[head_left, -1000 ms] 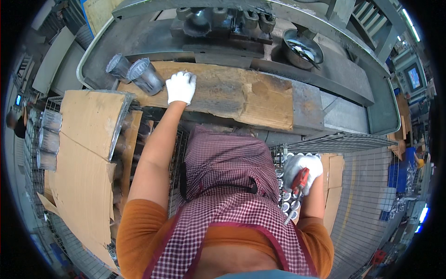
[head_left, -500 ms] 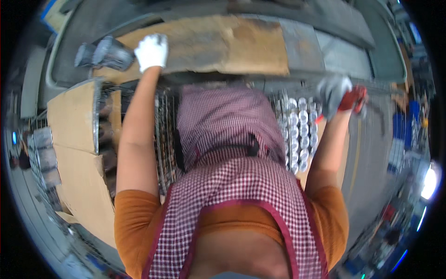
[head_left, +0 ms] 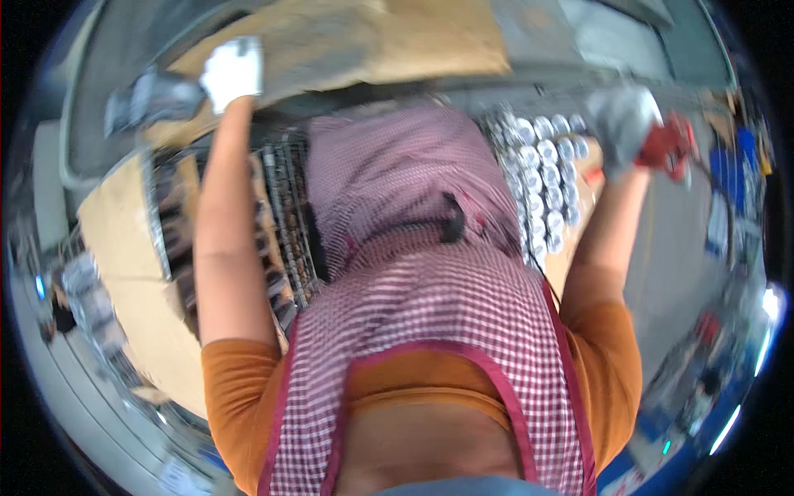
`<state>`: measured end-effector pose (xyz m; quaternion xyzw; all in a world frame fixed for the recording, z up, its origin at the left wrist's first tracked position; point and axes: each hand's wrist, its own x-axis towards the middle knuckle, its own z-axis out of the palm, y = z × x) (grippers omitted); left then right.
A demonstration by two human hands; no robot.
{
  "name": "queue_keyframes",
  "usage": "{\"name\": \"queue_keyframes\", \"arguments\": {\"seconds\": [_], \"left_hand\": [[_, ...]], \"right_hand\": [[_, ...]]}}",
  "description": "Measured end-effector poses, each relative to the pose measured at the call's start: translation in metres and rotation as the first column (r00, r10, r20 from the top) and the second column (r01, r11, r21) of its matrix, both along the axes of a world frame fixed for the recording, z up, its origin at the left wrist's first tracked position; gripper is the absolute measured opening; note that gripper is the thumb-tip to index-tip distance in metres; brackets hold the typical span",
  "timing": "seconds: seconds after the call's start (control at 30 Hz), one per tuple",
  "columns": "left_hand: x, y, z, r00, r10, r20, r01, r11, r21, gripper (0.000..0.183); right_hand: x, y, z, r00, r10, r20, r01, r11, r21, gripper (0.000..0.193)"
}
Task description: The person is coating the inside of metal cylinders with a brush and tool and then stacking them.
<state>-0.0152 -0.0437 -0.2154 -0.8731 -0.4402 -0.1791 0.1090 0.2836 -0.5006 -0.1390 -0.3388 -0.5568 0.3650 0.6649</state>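
My left hand [head_left: 234,74], in a white glove, reaches out over a brown cardboard sheet [head_left: 331,45] at the far left. Its fingertips are blurred, and whether they grip anything is unclear. Right beside it, a dark grey, cup-like metal part [head_left: 171,97] lies on its side, with a similar one [head_left: 124,112] left of it. My right hand [head_left: 622,128], in a grey and white glove, is raised at the right. It is closed on a red tool [head_left: 672,147], smeared by motion, whose exact kind I cannot make out.
Rows of shiny round metal pieces [head_left: 547,178] stand in a rack right of my apron. To my left, dark parts [head_left: 175,219] sit in a wire rack beside a large cardboard panel [head_left: 124,248]. A dark hose [head_left: 718,194] hangs near the red tool.
The whole view has shifted and tilted. My left hand has moved left, closer to the grey metal part. My right hand has moved right and up with the red tool.
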Motion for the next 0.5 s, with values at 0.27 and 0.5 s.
{"name": "queue_keyframes", "arguments": {"seconds": [0.27,0.5], "left_hand": [[0.0,-0.009,0.01,0.993,-0.02,0.119,0.032,0.994,-0.101,0.034],[-0.001,-0.011,0.009,0.974,-0.062,0.218,0.082,0.993,-0.083,0.029]], "right_hand": [[0.057,-0.055,0.048,0.429,-0.901,0.062,0.86,0.387,-0.334,0.052],[0.127,-0.035,0.017,-0.306,-0.841,0.446,0.941,-0.338,0.008,0.067]]}}
